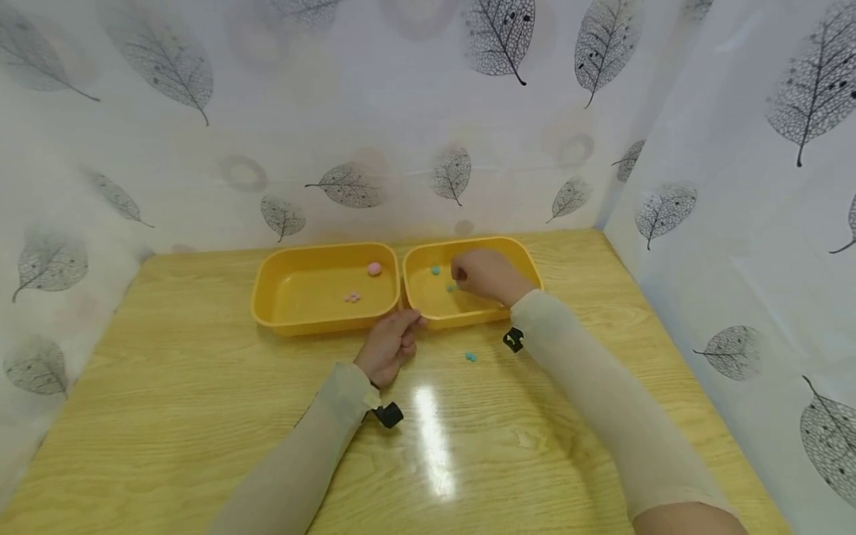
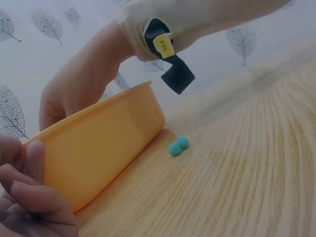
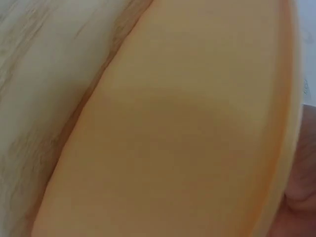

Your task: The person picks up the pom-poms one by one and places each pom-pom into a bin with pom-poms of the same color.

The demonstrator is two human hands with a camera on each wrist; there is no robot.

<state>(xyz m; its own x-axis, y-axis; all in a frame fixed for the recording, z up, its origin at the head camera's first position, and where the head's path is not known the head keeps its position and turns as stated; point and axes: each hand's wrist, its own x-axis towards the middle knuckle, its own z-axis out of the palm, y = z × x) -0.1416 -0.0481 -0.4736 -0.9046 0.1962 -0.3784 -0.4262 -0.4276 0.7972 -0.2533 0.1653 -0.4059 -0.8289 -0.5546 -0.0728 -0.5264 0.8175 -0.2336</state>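
Two yellow trays stand side by side at the back of the table. The left tray (image 1: 267, 297) holds a pink ball (image 1: 374, 269) and small pink beads (image 1: 352, 297). The right tray (image 1: 521, 256) holds teal beads (image 1: 435, 270). My right hand (image 1: 488, 275) is inside the right tray with its fingers curled down over the beads; what they hold is hidden. My left hand (image 1: 394, 338) rests against the near rim where the trays meet, its fingers (image 2: 29, 197) loosely curled beside the tray wall (image 2: 98, 148). A pair of teal beads (image 1: 471, 357) (image 2: 177, 146) lies on the table just in front of the right tray.
The wooden table (image 1: 200, 416) is enclosed by leaf-patterned white curtains (image 1: 401, 111) at the back and both sides. The right wrist view shows only the tray's outer wall (image 3: 187, 123) and a strip of wood. Open tabletop lies in front of the trays.
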